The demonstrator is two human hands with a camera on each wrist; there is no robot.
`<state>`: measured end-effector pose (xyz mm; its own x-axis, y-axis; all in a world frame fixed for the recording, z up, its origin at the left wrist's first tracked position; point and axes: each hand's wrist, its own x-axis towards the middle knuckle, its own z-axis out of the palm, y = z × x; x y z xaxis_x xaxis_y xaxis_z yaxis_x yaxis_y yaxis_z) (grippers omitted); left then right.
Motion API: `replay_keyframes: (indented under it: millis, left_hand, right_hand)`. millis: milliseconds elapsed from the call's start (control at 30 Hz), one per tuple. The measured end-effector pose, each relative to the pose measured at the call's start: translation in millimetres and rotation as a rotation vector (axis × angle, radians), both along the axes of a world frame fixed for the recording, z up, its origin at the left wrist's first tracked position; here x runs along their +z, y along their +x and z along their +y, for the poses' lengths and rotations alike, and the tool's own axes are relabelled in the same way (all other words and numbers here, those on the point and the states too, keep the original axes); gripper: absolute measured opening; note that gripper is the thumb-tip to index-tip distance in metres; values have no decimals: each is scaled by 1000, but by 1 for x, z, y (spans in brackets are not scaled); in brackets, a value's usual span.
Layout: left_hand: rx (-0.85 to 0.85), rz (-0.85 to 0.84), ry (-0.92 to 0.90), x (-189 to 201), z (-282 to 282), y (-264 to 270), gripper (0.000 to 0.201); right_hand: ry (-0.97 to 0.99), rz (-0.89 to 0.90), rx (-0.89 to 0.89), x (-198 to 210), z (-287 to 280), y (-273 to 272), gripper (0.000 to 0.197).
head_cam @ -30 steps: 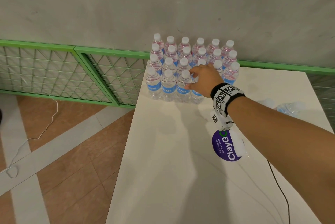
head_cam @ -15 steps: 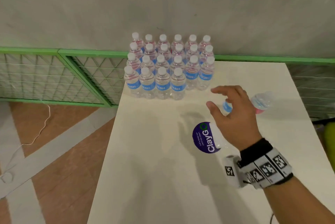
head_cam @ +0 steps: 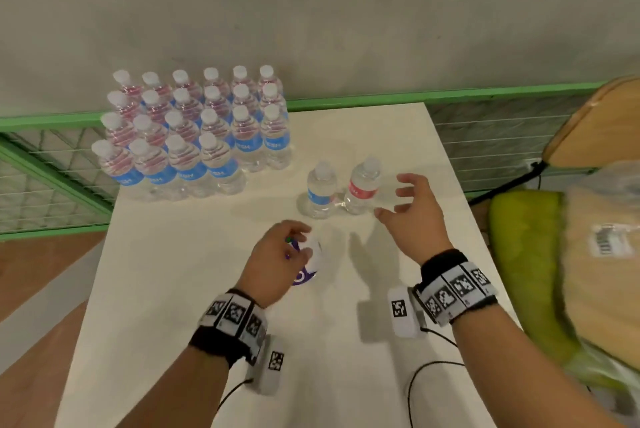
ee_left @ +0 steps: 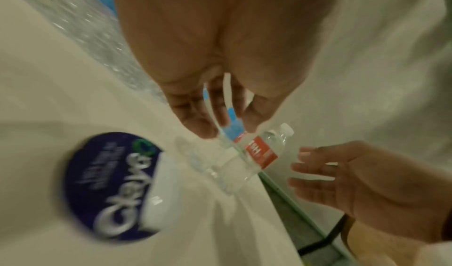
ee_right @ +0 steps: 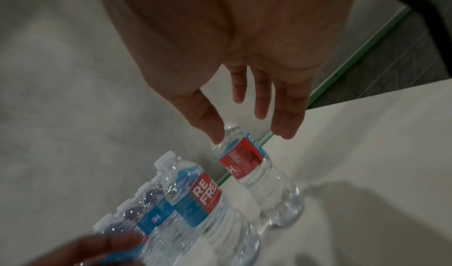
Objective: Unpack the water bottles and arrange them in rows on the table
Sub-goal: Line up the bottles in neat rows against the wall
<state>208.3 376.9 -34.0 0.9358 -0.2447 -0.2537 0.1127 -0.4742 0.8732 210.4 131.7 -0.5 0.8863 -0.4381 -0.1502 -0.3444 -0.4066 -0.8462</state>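
Note:
Several rows of water bottles (head_cam: 194, 137) stand packed together at the back left of the white table (head_cam: 207, 323). Two loose bottles stand upright mid-table: a blue-label bottle (head_cam: 321, 192) (ee_right: 195, 196) and, to its right, a red-label bottle (head_cam: 363, 188) (ee_left: 261, 152) (ee_right: 247, 160). My right hand (head_cam: 398, 199) (ee_right: 247, 123) hovers just right of the red-label bottle with fingers spread, holding nothing. My left hand (head_cam: 291, 251) (ee_left: 215, 119) is curled over the clear plastic wrap with a purple label (head_cam: 301, 277) (ee_left: 110, 185) and seems to pinch the film.
A grey wall and green mesh fence (head_cam: 52, 185) run behind the table. Off the right edge are a wooden board (head_cam: 595, 123), a green cushion (head_cam: 523, 254) and a tan wrapped package (head_cam: 606, 254). Black cables (head_cam: 415, 389) trail over the table's near end.
My right hand left the front row of bottles and moved right; the bottle lying there now stands beside a second one, and the hand has come off it. My left hand came into view.

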Motion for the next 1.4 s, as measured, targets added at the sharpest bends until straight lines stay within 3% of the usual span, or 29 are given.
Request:
replay_keyframes:
  millis: [100,200,300,367,433,667,933,1200,1333,1400]
  left_hand:
    - [149,-156,-22,13,-41,44,54]
    - [140,-237,51,19,-66,73,74]
    - [77,-264,185,22,-73,90,61]
    - [35,-274,252,27,-68,97,42]
    - [1,-237,258,34,-56,104,37]
    - [-96,-198,464,57,13,137,40]
    - [-178,-388,819,68,49,173,47]
    - [-181,-429,705,63,54,174,53]
    - [-13,-381,546,61,55,175,43]
    - [60,-369,565,64,54,178,42]
  right_hand:
    - [-95,-66,124,4,-5,35,76]
    - [-208,-2,303,5,-3,60,73]
    - [-345,72,411,0,1,76,50]
    - [-320,65,427,-4,4,84,41]
    - [-276,57,450,-3,11,90,39]
    - [-305,53,644,7,56,118,45]
    - [-474,96,778,10,110,153,52]
    - [-504,69,753,7,128,169,52]
    - [-493,53,754,9,123,170,51]
    - [-499,62,769,12,119,171,52]
